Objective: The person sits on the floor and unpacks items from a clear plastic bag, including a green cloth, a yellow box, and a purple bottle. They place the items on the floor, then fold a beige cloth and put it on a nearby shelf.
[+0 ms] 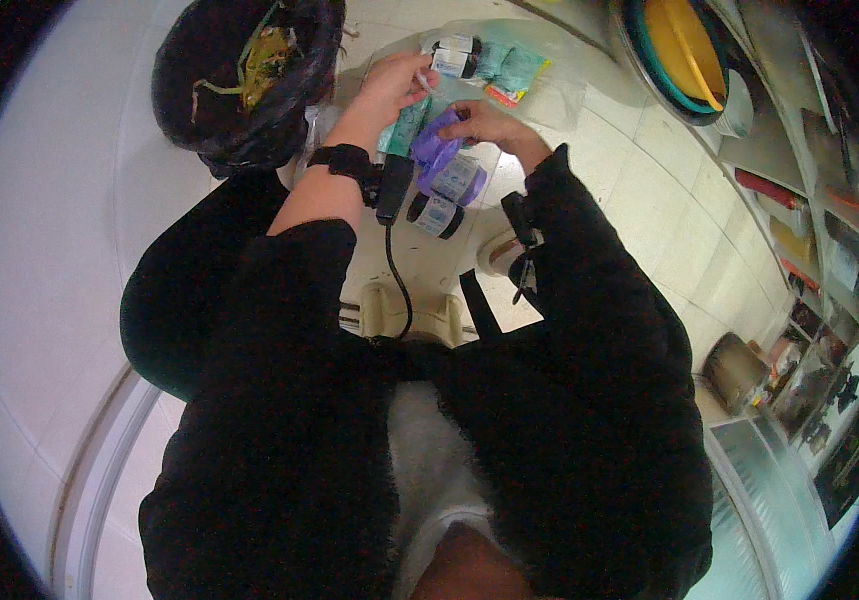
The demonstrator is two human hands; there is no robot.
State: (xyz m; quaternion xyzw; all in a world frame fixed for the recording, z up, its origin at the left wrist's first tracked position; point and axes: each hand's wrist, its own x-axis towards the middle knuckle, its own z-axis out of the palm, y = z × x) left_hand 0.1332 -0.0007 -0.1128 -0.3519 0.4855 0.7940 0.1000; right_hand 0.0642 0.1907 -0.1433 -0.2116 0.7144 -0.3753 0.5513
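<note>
My left hand [398,84] pinches a thin whitish strip that looks like the edge of clear plastic [450,91]. Close by, my right hand [486,124] grips purple plastic [437,144], which looks like a roll of bags. Below it lies another purple roll [458,180] with a label band. A black roll [437,215] with a similar label rests nearer to me. Beyond my left hand are more black labelled rolls [455,60], beside green packets [516,71]. A long green packet [405,127] lies partly under my left wrist.
A bin lined with a black bag [197,124] stands at left, holding plant scraps [268,64]. Stacked basins [677,45] and shelves [797,195] line the right side. Between my legs is a beige plastic stool [377,311]. A black cable [398,270] hangs from my left wrist device.
</note>
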